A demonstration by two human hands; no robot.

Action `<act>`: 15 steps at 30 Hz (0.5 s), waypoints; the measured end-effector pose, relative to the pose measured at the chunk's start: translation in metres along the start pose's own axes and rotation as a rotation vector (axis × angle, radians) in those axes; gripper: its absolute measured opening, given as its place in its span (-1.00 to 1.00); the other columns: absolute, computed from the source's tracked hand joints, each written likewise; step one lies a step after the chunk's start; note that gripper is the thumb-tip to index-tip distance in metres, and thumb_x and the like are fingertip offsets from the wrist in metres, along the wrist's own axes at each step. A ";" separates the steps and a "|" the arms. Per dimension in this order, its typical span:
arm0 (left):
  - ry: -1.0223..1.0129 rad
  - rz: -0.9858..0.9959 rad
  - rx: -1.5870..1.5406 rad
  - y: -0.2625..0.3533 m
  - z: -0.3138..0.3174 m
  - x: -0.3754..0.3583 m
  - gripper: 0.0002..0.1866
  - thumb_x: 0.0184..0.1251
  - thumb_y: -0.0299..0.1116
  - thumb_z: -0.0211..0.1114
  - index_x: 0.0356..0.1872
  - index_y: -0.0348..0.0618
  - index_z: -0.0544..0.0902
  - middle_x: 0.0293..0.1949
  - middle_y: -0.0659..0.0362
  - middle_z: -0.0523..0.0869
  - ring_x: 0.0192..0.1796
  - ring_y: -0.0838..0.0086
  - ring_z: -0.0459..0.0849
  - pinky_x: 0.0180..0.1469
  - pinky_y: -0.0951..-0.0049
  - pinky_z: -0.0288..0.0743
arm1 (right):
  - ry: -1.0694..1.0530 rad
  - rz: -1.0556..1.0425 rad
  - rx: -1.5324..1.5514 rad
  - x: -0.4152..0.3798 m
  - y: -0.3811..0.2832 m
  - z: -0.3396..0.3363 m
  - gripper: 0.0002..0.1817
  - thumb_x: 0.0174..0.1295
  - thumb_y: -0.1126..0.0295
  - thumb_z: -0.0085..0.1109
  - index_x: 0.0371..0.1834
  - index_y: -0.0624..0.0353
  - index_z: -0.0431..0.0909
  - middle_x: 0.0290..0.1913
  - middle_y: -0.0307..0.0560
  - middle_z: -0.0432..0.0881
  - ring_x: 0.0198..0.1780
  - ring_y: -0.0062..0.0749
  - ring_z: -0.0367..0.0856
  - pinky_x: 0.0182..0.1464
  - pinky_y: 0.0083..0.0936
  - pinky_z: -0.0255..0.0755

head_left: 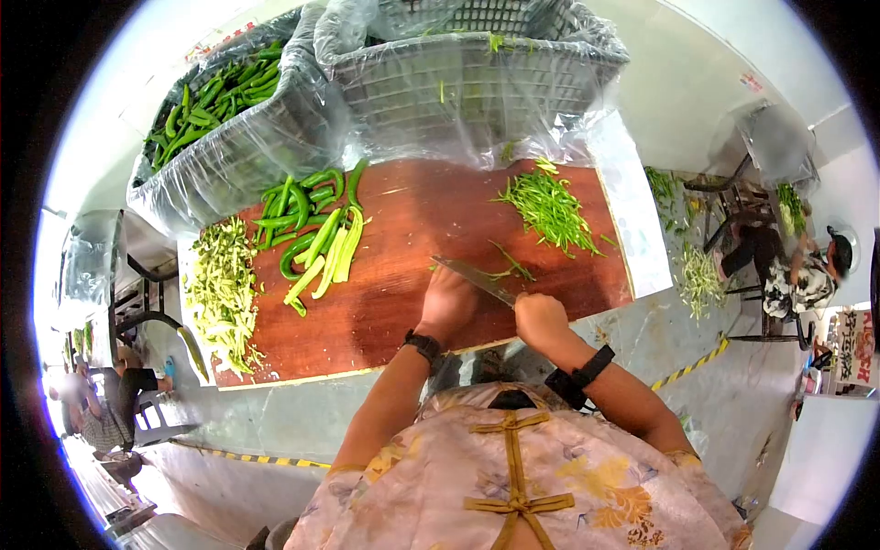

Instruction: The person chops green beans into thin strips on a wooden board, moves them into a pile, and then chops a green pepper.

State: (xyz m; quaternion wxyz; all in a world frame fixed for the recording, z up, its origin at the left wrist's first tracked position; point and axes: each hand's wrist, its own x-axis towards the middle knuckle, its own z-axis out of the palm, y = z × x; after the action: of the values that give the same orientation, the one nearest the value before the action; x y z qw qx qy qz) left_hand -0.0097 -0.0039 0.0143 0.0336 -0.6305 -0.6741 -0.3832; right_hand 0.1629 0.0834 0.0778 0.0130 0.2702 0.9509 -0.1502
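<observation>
My right hand (541, 321) is closed round the handle of a kitchen knife (478, 278). Its blade lies low over the brown board (394, 321) and points to the upper left, passing just beyond my left hand (448, 301). The left hand is down on the board with its fingers closed together; what they hold, if anything, is hidden. A few green shreds (513, 261) lie near the blade. Further right is a heap of shredded green pepper (550, 213). On the left lie whole green peppers (298, 203) and split, hollowed pepper halves (339, 252).
Pale pepper cores (220, 298) are heaped along the left edge. Behind the board stand a plastic-lined crate of green peppers (220, 101) and another lined crate (477, 92). Scraps (700, 280) litter the floor at right. Seated people (797, 280) are on both sides.
</observation>
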 end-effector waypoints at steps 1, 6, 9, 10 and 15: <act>0.002 -0.007 0.002 -0.002 0.000 0.000 -0.83 -0.09 -0.47 0.16 -0.39 -0.16 0.61 -0.20 0.08 0.57 -0.04 0.12 0.48 0.13 0.12 0.34 | -0.003 0.018 0.003 0.003 -0.001 0.002 -0.93 -0.09 0.51 0.12 -0.53 0.29 0.55 -0.54 0.23 0.58 -0.48 0.13 0.60 -0.40 -0.11 0.51; -0.135 -0.070 0.023 -0.009 0.007 -0.007 -0.68 -0.12 -0.46 0.27 -0.21 -0.10 0.64 -0.10 0.14 0.59 0.05 0.15 0.50 0.14 0.11 0.35 | -0.001 0.050 0.007 0.049 -0.018 0.010 -0.92 -0.09 0.48 0.14 -0.57 0.28 0.57 -0.52 0.21 0.60 -0.42 0.12 0.61 -0.35 -0.12 0.51; -0.140 -0.053 -0.055 -0.005 -0.002 -0.002 -0.70 -0.09 -0.45 0.25 -0.21 -0.09 0.64 -0.12 0.18 0.60 0.04 0.20 0.51 0.14 0.13 0.34 | 0.051 0.067 0.019 0.070 -0.018 0.009 -0.90 -0.06 0.47 0.14 -0.58 0.28 0.57 -0.50 0.20 0.60 -0.39 0.12 0.61 -0.32 -0.10 0.50; -0.142 -0.055 -0.055 -0.003 -0.006 -0.001 -0.70 -0.09 -0.45 0.25 -0.21 -0.09 0.64 -0.12 0.18 0.60 0.04 0.20 0.51 0.14 0.13 0.34 | 0.041 0.102 0.031 0.072 -0.016 0.007 -0.90 -0.05 0.46 0.13 -0.58 0.27 0.57 -0.49 0.20 0.60 -0.38 0.12 0.61 -0.30 -0.10 0.50; -0.038 0.057 0.060 -0.006 -0.009 -0.007 -0.73 -0.06 -0.47 0.22 -0.23 -0.08 0.65 -0.15 0.21 0.62 0.04 0.26 0.51 0.17 0.16 0.32 | 0.149 0.121 0.029 0.048 0.009 0.009 -0.87 0.01 0.44 0.10 -0.55 0.27 0.54 -0.56 0.21 0.57 -0.43 0.11 0.60 -0.37 -0.08 0.49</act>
State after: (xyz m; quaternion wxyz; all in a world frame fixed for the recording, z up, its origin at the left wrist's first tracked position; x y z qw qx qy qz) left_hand -0.0176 -0.0138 0.0140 0.0506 -0.6553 -0.6676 -0.3498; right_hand 0.1258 0.1123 0.0620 -0.0524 0.3379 0.9288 -0.1426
